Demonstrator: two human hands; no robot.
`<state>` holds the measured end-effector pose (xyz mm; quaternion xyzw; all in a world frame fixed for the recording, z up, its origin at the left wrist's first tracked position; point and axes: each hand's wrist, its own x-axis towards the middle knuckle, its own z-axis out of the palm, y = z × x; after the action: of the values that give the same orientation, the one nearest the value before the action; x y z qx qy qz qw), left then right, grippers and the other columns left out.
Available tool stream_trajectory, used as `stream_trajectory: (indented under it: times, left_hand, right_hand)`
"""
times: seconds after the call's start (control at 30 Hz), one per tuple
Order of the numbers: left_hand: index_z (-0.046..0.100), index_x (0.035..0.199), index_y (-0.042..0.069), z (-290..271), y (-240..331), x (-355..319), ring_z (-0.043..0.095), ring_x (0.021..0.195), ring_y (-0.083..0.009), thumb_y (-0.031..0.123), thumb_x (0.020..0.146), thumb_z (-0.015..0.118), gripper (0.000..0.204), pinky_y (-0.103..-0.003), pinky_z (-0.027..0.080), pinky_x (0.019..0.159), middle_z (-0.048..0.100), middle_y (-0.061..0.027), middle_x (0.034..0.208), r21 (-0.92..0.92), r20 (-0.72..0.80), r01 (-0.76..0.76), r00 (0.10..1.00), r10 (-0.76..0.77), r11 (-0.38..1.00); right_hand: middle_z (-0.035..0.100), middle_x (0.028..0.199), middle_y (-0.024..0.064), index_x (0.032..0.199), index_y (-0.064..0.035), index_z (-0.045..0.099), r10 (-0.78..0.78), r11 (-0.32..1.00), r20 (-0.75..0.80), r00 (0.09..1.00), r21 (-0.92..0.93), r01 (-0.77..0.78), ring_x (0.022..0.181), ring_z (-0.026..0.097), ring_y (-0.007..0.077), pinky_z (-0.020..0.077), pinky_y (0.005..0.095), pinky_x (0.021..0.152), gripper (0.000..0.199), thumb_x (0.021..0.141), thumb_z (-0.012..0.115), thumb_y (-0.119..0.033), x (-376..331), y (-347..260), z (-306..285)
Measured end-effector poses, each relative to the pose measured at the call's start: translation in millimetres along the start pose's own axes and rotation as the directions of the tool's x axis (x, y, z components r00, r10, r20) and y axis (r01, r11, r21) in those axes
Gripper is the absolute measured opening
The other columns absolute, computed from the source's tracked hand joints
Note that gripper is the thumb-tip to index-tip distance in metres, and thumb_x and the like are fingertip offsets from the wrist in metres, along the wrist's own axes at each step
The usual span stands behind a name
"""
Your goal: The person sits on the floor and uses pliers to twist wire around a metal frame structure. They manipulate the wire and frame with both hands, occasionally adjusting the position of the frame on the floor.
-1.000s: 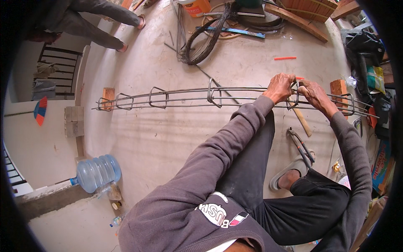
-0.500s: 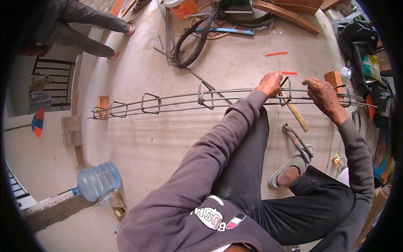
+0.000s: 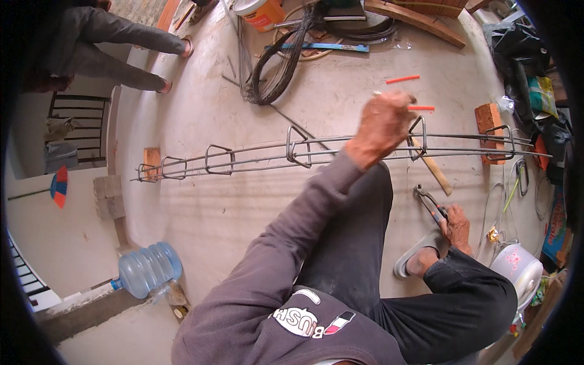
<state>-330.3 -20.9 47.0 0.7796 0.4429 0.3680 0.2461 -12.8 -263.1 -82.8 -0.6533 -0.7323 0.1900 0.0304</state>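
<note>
A long rebar cage (image 3: 261, 152) lies across the floor in front of me, with square stirrups spaced along its thin bars. My left hand (image 3: 382, 125) is raised over it beside one stirrup (image 3: 418, 139). Its fingers are bent and smeared by motion, so I cannot tell if anything is in them. Lower right, my right hand (image 3: 457, 229) grips the handles of dark end-cutting pincers (image 3: 431, 204), whose jaws point away from me. Between the stirrup and the pincers lies a thin wooden strip (image 3: 437, 173), partly under the cage.
Bricks (image 3: 488, 125) (image 3: 151, 159) sit under the cage's two ends. Beyond it are a coil of dark wire (image 3: 271, 91), a bucket (image 3: 260, 13) and orange sticks (image 3: 403, 79). A water bottle (image 3: 149, 267) lies at left; a person (image 3: 121, 36) stands far left.
My left hand has lifted off the stirrup toward me. My right hand has left the cage, come down and taken hold of the pincers' handles.
</note>
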Motion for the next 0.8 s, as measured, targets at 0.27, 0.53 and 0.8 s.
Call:
stream_trajectory:
  times: [0.27, 0.53, 0.8]
  left_hand:
    - [0.073, 0.091, 0.003, -145, -158, -7, 0.069, 0.084, -0.0333, 0.013, 0.085, 0.070, 0.013, -0.040, 0.054, 0.080, 0.071, -0.0163, 0.091, 0.240, -0.426, 0.339, 0.879, -0.216, 0.910]
    - [0.063, 0.124, 0.009, -144, -347, -78, 0.063, 0.111, -0.0361, 0.017, 0.085, 0.069, 0.041, -0.047, 0.049, 0.097, 0.067, -0.0169, 0.117, 0.673, -0.198, 0.427, 0.891, -0.408, 0.604]
    - [0.066, 0.096, 0.008, -133, -345, -56, 0.067, 0.098, -0.0348, 0.017, 0.084, 0.071, 0.015, -0.047, 0.054, 0.084, 0.070, -0.0132, 0.099, 0.742, -0.240, 0.476, 0.846, -0.476, 0.471]
  right_hand:
    - [0.053, 0.099, 0.0133, 0.107, -0.0070, 0.059, 0.053, 0.994, -0.051, 0.997, -0.095, -0.058, 0.097, 0.055, 0.0335, 0.0484, 0.0445, 0.084, 0.037, 0.072, 0.070, -0.006, -2, -10, 15]
    - [0.055, 0.095, 0.0115, 0.105, -0.0085, 0.060, -0.056, 0.988, -0.025, 0.998, -0.145, 0.052, 0.094, 0.057, 0.0305, 0.0502, 0.0414, 0.081, 0.038, 0.070, 0.075, -0.007, 7, -9, 20]
    - [0.055, 0.090, 0.0114, 0.094, -0.0083, 0.056, -0.067, 0.985, -0.035, 0.997, -0.158, 0.061, 0.089, 0.057, 0.0314, 0.0503, 0.0433, 0.076, 0.019, 0.083, 0.070, -0.016, 8, -16, 8]
